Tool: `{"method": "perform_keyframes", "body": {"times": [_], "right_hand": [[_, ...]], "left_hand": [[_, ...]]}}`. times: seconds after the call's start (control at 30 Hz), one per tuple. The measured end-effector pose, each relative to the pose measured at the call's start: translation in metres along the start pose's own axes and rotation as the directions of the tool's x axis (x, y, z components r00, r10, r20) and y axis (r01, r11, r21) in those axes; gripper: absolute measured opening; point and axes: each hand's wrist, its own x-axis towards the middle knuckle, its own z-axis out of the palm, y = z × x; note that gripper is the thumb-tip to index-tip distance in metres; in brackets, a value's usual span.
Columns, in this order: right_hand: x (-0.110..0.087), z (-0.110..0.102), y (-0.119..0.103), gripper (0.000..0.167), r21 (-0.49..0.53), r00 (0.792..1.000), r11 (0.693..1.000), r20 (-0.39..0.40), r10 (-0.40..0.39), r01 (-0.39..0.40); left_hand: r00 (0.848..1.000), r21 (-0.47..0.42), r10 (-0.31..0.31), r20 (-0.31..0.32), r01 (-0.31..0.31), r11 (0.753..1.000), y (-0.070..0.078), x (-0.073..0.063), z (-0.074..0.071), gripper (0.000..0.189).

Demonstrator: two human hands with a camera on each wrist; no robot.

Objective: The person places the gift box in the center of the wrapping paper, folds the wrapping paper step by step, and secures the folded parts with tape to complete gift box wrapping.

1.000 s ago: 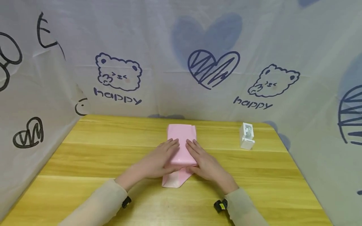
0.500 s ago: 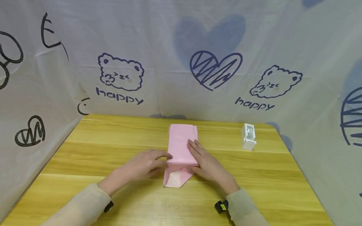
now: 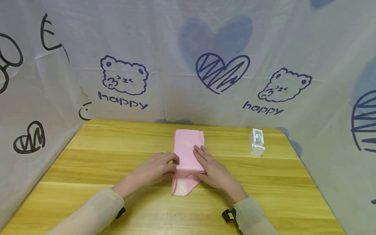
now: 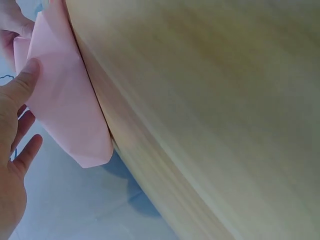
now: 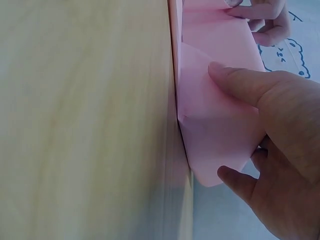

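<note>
Table (image 3: 88,166) under pink paper-wrapped package (image 3: 186,150)

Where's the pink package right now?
In the head view, the pink package lies on the wooden table between the left hand and right hand, left of the white object.
</note>
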Motion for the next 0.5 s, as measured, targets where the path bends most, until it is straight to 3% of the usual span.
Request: {"method": "perform_keyframes", "body": {"times": [0.27,0.5], "right_hand": [[-0.001,0.001,0.0,0.086,-0.009,1.0,1.0,0.002,0.01,-0.01],[0.0,0.001,0.001,0.086,-0.011,1.0,1.0,-0.017,-0.002,0.002]], "left_hand": [[0.998,-0.003,0.024,-0.054,-0.025,1.0,-0.002,0.007,0.009,0.034],[1.0,-0.01,-0.018,0.021,0.018,1.0,-0.004,0.018,0.014,0.054]]}}
